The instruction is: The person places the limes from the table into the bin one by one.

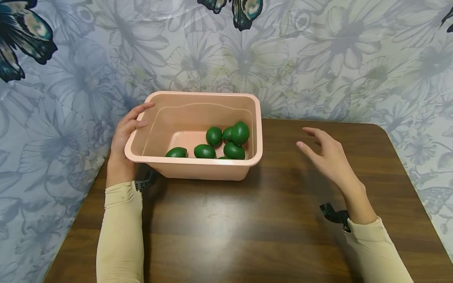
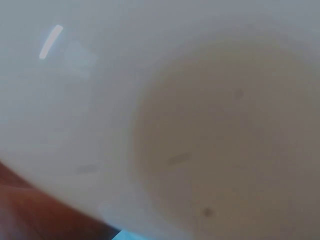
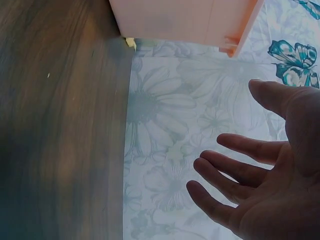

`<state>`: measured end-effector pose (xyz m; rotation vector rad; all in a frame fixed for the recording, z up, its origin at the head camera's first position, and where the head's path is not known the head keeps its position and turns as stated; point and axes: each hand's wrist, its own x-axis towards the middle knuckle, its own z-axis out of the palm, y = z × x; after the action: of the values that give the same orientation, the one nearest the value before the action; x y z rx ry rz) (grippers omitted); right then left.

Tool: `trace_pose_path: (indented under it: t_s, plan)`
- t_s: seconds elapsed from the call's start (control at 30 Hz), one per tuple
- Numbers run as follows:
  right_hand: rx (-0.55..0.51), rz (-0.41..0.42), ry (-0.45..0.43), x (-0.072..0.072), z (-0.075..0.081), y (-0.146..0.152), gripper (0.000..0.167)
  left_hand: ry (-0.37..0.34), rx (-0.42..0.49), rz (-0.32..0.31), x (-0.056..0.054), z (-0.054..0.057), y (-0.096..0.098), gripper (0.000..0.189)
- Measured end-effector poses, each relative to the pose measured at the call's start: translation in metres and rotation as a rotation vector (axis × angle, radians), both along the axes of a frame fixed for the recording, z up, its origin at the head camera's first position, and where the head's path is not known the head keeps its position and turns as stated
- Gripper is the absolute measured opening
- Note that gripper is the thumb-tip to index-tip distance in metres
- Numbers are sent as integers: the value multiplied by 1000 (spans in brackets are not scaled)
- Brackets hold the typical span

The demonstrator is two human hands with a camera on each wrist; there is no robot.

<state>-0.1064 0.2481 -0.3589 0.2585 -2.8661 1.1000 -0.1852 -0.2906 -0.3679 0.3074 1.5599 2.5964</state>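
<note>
A pale pink plastic bin [image 1: 203,171] is over the far left part of the table, its open top tipped toward the head camera. Several smooth dark green oval fruits [image 1: 204,151], like avocados or limes, lie inside, mostly toward its right end. My left hand [image 1: 122,147] grips the bin's left end, fingers over the rim. In the left wrist view a blurred pale surface fills the frame, with a bit of the hand [image 2: 30,215] at lower left. My right hand [image 1: 329,157] hovers apart from the bin, to its right, holding nothing; its fingers [image 3: 240,167] are spread and slightly bent.
The brown wooden table [image 1: 219,239] has a rounded far right corner. Behind it and at both sides hangs a floral cloth [image 1: 339,70] with butterflies. A small yellow piece [image 3: 131,43] shows at the table's edge beside the bin. Each wrist wears a dark band [image 1: 336,217].
</note>
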Motion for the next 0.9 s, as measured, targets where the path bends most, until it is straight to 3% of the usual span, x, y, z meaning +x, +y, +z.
trace_pose_path:
  t_s: [0.9]
  plan:
    - [84, 28, 41, 18, 0, 27, 61, 4, -3, -1, 2, 2, 2, 55]
